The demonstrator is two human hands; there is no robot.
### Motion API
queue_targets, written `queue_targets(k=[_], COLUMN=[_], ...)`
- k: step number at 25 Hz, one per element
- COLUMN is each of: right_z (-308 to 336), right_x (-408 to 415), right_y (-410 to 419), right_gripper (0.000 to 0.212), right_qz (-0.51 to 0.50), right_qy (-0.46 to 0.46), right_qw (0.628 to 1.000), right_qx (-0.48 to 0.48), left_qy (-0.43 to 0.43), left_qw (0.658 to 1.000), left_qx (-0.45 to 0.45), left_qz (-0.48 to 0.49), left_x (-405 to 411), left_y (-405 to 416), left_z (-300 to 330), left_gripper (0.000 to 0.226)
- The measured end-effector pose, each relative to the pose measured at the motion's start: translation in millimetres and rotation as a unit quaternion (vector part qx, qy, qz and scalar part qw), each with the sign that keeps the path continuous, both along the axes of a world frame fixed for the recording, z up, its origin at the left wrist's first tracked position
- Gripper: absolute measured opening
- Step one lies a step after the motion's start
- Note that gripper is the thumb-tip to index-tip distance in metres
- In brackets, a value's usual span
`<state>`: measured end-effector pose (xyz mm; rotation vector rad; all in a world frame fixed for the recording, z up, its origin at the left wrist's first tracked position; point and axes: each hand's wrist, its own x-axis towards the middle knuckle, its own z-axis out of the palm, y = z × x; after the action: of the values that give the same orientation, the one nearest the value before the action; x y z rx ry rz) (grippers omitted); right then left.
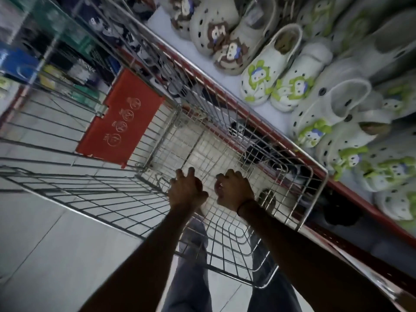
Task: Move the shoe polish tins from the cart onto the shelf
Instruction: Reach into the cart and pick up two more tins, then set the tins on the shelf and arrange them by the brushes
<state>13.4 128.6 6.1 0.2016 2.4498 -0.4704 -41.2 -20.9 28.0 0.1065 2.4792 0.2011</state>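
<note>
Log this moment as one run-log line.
left hand: in cart, curled | right hand: in cart, curled | tins: none visible | shelf: clogs only

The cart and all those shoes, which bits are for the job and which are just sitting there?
For the job: the wire cart, left hand and right hand reaching into it, the shelf. No polish tins clearly visible.

Just there: white clogs with green charms, red flap, floor.

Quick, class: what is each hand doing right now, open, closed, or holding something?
Left hand: curled, fingers down in the cart; what it holds cannot be told.
Right hand: closed in a fist in the cart; contents cannot be told.
</note>
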Motion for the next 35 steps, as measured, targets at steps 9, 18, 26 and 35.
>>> queue_targets(k=[9, 18, 26, 35], right_z=[279.3, 459.4, 457.5, 448.5], right_x=[-85.4, -34.0, -11.3, -18.3], right_y=[69.2, 206.6, 284.9, 313.5], right_gripper=[0.071, 0.073, 0.048, 0.03], right_qz=[-0.104, -0.216, -0.279, -0.222], right_qy=[0.355, 0.512, 0.384, 0.397], right_qw=[0.928, 0.828, 0.863, 0.854], right_qx=[-0.035, 0.073, 0.175, 0.253], left_qy=[0.285, 0.351, 0.285, 0.264], left_qw=[0.924, 0.784, 0.831, 0.817], left_qx=[0.252, 0.48, 0.355, 0.353], left_qz=[-0.05, -0.181, -0.32, -0.371], left_x=[-90.7, -93.9, -88.9, -110.4], left_y=[26.0, 207.2, 327.0, 349.0], left_z=[249.3, 424.1, 435.9, 425.6], left_gripper=[0.046, 0.059, 0.027, 0.019])
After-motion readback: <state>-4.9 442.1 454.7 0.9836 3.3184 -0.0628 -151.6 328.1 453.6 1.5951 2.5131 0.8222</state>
